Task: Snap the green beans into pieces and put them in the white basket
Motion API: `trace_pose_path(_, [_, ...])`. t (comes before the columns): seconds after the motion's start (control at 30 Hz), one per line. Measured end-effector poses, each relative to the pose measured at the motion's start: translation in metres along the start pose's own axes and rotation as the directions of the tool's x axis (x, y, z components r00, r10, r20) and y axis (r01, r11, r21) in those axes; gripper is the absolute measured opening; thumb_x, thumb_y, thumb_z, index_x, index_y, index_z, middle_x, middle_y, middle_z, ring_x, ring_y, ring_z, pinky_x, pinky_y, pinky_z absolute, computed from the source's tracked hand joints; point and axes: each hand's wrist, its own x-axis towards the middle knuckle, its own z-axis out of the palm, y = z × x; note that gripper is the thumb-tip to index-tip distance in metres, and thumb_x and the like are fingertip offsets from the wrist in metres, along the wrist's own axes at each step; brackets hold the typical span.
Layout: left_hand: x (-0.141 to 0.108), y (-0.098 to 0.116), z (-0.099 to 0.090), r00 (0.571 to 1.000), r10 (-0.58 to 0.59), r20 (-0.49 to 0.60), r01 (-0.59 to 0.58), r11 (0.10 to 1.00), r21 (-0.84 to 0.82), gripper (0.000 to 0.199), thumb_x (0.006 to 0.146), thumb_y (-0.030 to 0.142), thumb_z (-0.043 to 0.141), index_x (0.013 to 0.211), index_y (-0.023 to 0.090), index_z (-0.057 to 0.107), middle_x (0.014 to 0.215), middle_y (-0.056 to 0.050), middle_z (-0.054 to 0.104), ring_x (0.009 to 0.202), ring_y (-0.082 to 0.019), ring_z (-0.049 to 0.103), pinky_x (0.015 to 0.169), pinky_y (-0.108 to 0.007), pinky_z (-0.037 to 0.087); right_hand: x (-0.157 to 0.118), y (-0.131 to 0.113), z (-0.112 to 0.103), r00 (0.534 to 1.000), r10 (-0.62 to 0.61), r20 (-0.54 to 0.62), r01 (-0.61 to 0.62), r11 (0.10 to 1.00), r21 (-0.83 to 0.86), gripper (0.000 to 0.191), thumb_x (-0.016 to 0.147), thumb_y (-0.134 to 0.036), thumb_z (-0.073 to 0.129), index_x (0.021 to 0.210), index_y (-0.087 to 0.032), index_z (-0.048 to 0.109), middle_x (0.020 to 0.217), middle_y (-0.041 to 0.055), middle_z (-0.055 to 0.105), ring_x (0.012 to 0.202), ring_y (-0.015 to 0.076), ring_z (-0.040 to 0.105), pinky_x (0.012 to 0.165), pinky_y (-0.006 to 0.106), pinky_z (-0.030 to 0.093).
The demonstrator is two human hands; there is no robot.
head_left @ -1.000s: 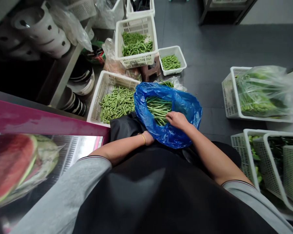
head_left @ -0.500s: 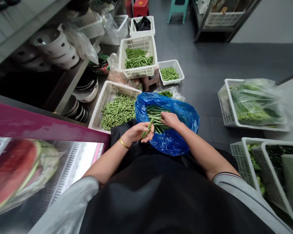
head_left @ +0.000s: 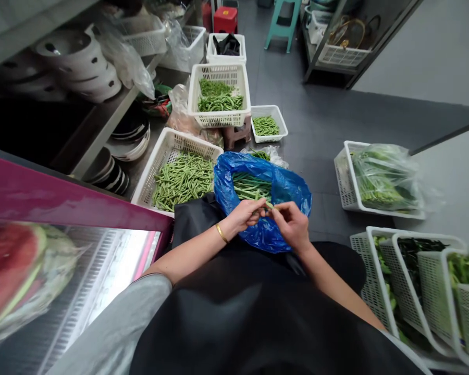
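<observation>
A commercial prep kitchen: steel shelving (head_left: 105,120) with stacked bowls (head_left: 78,67) at ten o'clock, bean-filled plastic crates (head_left: 219,121) at twelve, a glass-fronted chiller (head_left: 62,198) at eight.

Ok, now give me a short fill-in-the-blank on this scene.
The gold bangle sits on the ____ wrist.
The left hand and right hand pinch a green ____ over the blue plastic bag.
Behind the glass door lies a cut ____.

Missing words: left; bean; watermelon.

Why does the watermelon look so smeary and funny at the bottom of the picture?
In the head view, the watermelon is blurry, seemingly because it sits very near the camera behind glass; a bright glare shines on that glass, and everything near the picture's edges looks stretched and bent.
</observation>
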Motion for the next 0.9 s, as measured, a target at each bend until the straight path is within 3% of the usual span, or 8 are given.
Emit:
trace_pose_path(0.1, [-0.001,0.005,0.004,0.998,0.055,-0.026,-0.056,0.998,-0.041,0.031,0.068,0.037,0.07,0.073,0.008,0.059,0.052,0.004,0.048,0.033,0.002,0.019,0.034,-0.017,0.006,-0.022,-0.002,0.0,0.999,0.011,0.045,-0.01,1.0,-0.016,0.016,0.085,-0.034,0.049,0.089,-0.023,0.059,0.081,0.006,0.07,0.072,0.0187,0.068,0.07,0.032,0.055])
trace_pose_path(0.27, [-0.006,0.006,0.004,0.975,0.185,-0.125,-0.185,0.983,0.006,0.03,0.064,0.033,0.074,0.072,0.008,0.059,0.051,0.004,0.049,0.032,0.002,0.021,0.034,-0.018,0.007,-0.02,0.014,-0.002,0.991,0.04,0.13,-0.028,0.995,-0.095,0.024,0.088,-0.037,0.044,0.096,-0.022,0.061,0.083,0.0059,0.069,0.066,0.0172,0.067,0.068,0.031,0.054])
trace_pose_path(0.47, [-0.015,0.003,0.005,0.957,0.22,-0.188,-0.202,0.973,0.11,0.031,0.062,0.033,0.075,0.068,0.009,0.057,0.045,0.006,0.044,0.032,0.0,0.024,0.035,-0.02,0.008,-0.01,0.02,0.007,0.936,-0.043,0.349,0.131,0.963,-0.234,0.028,0.089,-0.033,0.038,0.076,-0.019,0.059,0.068,0.0056,0.064,0.064,0.0172,0.061,0.067,0.029,0.049])
trace_pose_path(0.67, [-0.016,-0.002,0.0,0.975,0.134,-0.177,-0.159,0.978,-0.135,0.024,0.063,0.023,0.071,0.073,0.01,0.055,0.055,0.003,0.052,0.034,0.003,0.021,0.035,-0.016,0.009,-0.017,-0.01,-0.002,0.978,-0.151,0.142,0.158,0.987,-0.041,0.029,0.091,-0.031,0.034,0.077,-0.02,0.056,0.065,0.0037,0.06,0.061,0.0149,0.058,0.066,0.029,0.048])
trace_pose_path(0.73, [-0.018,-0.003,-0.002,0.984,0.094,-0.15,-0.118,0.98,-0.163,0.018,0.065,0.021,0.066,0.072,0.009,0.054,0.056,0.001,0.055,0.034,0.002,0.02,0.035,-0.015,0.009,-0.018,-0.018,-0.012,0.964,-0.182,0.193,0.168,0.982,0.083,0.027,0.091,-0.032,0.037,0.078,-0.021,0.058,0.068,0.0035,0.062,0.064,0.0143,0.059,0.067,0.028,0.048])
trace_pose_path(0.8, [-0.021,-0.003,-0.005,0.99,0.087,-0.107,-0.1,0.986,-0.131,0.015,0.066,0.02,0.061,0.075,0.01,0.055,0.056,0.0,0.057,0.032,0.001,0.02,0.035,-0.016,0.009,-0.015,-0.018,-0.02,0.899,-0.17,0.405,0.115,0.981,0.156,0.022,0.085,-0.036,0.049,0.076,-0.02,0.062,0.07,0.0026,0.065,0.065,0.014,0.06,0.065,0.027,0.049])
trace_pose_path(0.87, [-0.026,-0.002,-0.009,0.995,0.089,-0.043,-0.092,0.994,-0.053,0.018,0.066,0.021,0.057,0.081,0.01,0.058,0.052,0.001,0.056,0.031,0.0,0.019,0.034,-0.017,0.008,-0.006,-0.011,-0.022,0.827,-0.041,0.561,-0.07,0.982,0.175,0.022,0.076,-0.042,0.061,0.079,-0.02,0.064,0.067,0.0013,0.065,0.061,0.0137,0.06,0.057,0.025,0.048])
trace_pose_path(0.9, [-0.028,-0.002,-0.01,0.997,0.083,-0.006,-0.083,0.997,-0.004,0.021,0.065,0.022,0.056,0.083,0.01,0.059,0.05,0.002,0.055,0.03,0.0,0.019,0.034,-0.017,0.008,0.0,-0.006,-0.021,0.823,0.053,0.566,-0.198,0.96,0.197,0.029,0.073,-0.045,0.063,0.084,-0.019,0.064,0.065,0.0006,0.065,0.057,0.0132,0.059,0.052,0.024,0.047])
